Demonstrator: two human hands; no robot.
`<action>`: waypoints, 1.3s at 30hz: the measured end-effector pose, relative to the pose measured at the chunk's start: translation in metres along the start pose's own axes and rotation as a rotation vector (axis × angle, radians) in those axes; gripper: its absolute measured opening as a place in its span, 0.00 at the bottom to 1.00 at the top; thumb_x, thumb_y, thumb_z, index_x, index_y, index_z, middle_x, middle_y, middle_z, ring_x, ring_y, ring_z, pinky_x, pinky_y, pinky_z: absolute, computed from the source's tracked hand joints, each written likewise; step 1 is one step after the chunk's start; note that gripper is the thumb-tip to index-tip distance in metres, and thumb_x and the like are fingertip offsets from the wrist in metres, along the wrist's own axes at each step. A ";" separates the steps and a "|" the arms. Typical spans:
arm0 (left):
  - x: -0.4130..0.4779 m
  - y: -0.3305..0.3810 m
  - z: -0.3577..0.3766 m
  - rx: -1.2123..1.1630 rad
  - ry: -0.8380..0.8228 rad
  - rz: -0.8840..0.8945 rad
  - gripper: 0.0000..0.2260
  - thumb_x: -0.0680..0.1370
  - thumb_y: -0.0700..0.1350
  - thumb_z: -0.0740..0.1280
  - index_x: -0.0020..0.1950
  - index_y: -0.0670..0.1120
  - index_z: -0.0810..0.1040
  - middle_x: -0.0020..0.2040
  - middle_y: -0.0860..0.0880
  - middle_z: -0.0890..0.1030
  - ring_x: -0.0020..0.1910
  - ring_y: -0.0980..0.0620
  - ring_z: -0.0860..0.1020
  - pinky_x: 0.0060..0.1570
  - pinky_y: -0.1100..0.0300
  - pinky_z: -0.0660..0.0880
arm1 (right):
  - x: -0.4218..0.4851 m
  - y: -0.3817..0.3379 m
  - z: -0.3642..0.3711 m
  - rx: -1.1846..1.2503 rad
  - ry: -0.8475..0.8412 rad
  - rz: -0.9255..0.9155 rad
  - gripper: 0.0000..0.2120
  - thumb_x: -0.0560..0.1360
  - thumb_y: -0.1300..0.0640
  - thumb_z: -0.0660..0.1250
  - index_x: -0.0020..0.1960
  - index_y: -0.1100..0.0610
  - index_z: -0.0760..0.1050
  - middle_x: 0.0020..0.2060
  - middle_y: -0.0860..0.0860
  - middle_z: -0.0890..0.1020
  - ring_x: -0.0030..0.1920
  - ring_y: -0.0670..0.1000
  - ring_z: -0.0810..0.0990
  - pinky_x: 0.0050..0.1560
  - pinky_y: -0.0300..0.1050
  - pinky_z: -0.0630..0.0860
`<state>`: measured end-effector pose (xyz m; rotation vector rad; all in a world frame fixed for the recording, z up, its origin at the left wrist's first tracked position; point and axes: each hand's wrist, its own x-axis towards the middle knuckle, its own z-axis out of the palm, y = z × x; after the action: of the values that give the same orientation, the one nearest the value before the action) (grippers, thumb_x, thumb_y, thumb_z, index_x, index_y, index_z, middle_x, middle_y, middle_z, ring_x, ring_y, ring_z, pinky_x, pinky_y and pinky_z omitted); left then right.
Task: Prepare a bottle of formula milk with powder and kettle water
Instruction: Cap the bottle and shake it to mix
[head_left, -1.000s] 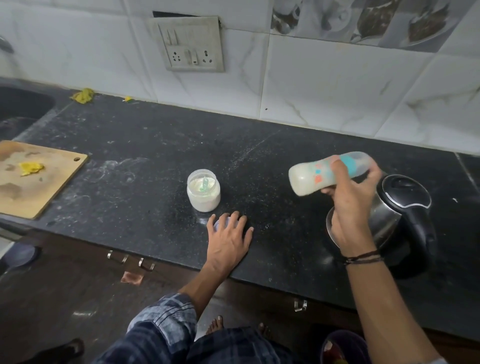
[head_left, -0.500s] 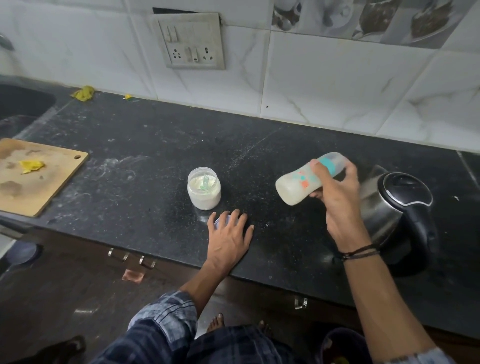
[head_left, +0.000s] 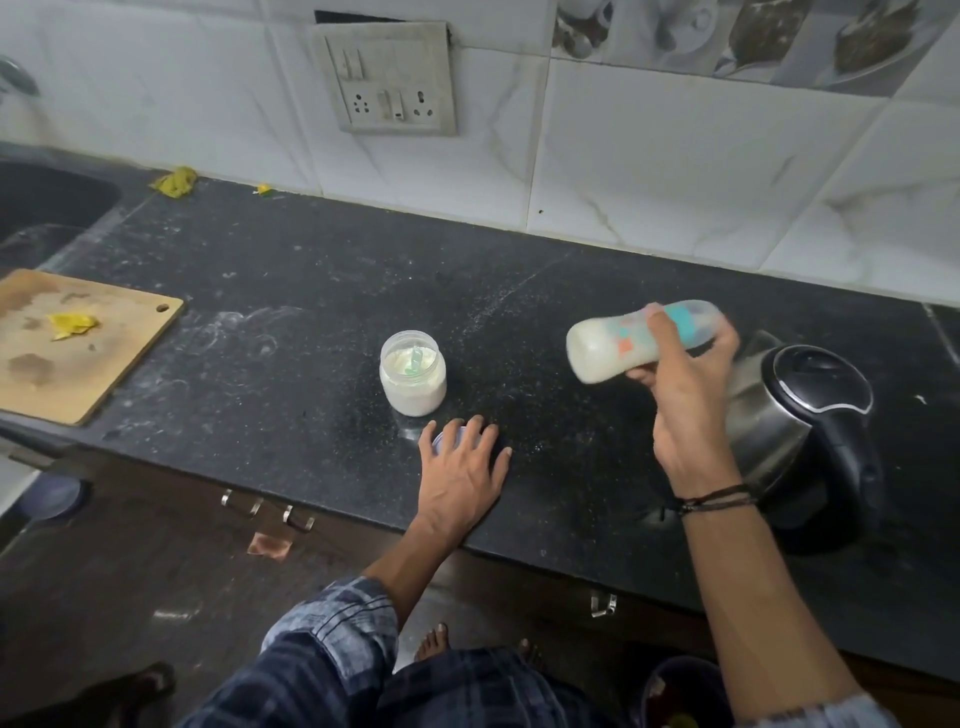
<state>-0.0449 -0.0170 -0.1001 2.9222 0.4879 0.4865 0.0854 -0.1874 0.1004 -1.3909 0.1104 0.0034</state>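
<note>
Compared with half a second ago, the bottle (head_left: 636, 343) has shifted a little in the right hand (head_left: 685, 410), and its base now points more to the left of the frame. It lies nearly on its side in the air, right of centre, above the dark surface (head_left: 291, 291), with pale milk gathered toward the base end. The fingers (head_left: 655, 325) are clamped around its coloured middle part; the thumb crosses the front and the other fingers wrap behind the cap end.

Just to the right, behind this hand, stands the steel kettle (head_left: 800, 431) with its black lid closed. Left of the bottle, the open powder jar (head_left: 413, 381) stands upright with a small scoop inside.

Below the jar, the left hand (head_left: 462, 478) rests flat on the surface, fingers spread, over a small round lid (head_left: 444, 441). At the left edge lies a wooden cutting board (head_left: 78, 348).
</note>
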 end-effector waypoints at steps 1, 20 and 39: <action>0.000 0.000 0.000 -0.001 -0.001 0.001 0.17 0.84 0.61 0.57 0.64 0.54 0.76 0.65 0.53 0.77 0.64 0.47 0.76 0.73 0.40 0.58 | -0.001 0.004 -0.001 -0.049 -0.042 0.021 0.25 0.75 0.50 0.78 0.67 0.47 0.70 0.54 0.47 0.82 0.48 0.42 0.87 0.37 0.38 0.80; 0.000 0.001 -0.003 -0.007 -0.002 0.002 0.17 0.84 0.61 0.57 0.63 0.53 0.77 0.64 0.52 0.78 0.65 0.46 0.75 0.73 0.39 0.60 | -0.010 0.003 0.000 -0.008 -0.050 -0.040 0.26 0.73 0.51 0.78 0.65 0.44 0.70 0.48 0.41 0.86 0.51 0.46 0.87 0.36 0.39 0.80; 0.001 0.001 0.001 -0.008 -0.006 -0.013 0.17 0.84 0.61 0.59 0.63 0.53 0.78 0.65 0.52 0.78 0.65 0.47 0.76 0.73 0.40 0.61 | -0.009 -0.009 -0.001 0.092 0.030 -0.077 0.25 0.74 0.53 0.77 0.66 0.46 0.69 0.54 0.46 0.82 0.51 0.45 0.87 0.37 0.40 0.80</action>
<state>-0.0431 -0.0175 -0.1002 2.9101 0.5024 0.4773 0.0774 -0.1896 0.1098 -1.3031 0.0807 -0.0852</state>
